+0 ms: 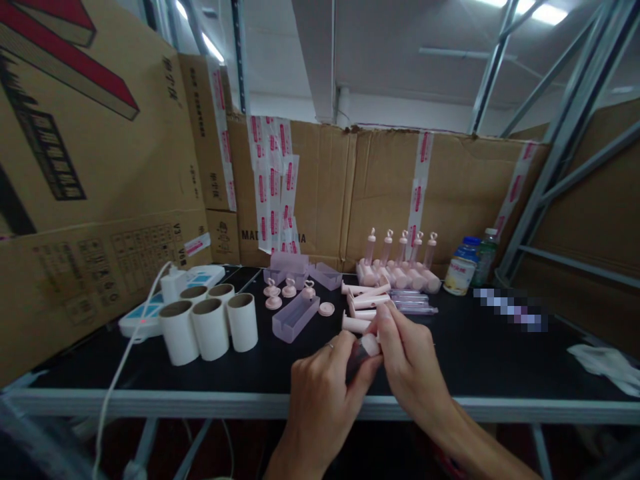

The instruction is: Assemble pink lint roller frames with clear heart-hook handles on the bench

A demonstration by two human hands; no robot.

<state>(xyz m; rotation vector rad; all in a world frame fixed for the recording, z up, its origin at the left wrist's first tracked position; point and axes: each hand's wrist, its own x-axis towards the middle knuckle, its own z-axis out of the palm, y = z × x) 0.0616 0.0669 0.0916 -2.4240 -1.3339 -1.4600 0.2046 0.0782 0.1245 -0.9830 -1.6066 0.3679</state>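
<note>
My left hand (323, 383) is closed around a small dark grey piece with a whitish end (369, 345), over the front part of the black table. Close against it, my right hand (413, 357) has its fingers pinched together at that whitish end; whether they grip a separate part is hidden. Just beyond my fingers lie several pale pink half-round tubes (367, 303) in a loose pile. Clear syringe-like tubes (413, 303) lie to their right. Left of the pile are a translucent lilac tray (296, 320) and several pink caps with loops (289, 288).
White cardboard tubes (180, 333) stand at left, before a power strip (137, 320) with a white cable. Pink holders with upright clear tubes (397, 273) stand at the back. Bottles (461, 267) and a crumpled tissue (605, 365) are on the right. Cardboard walls (320, 180) enclose the table.
</note>
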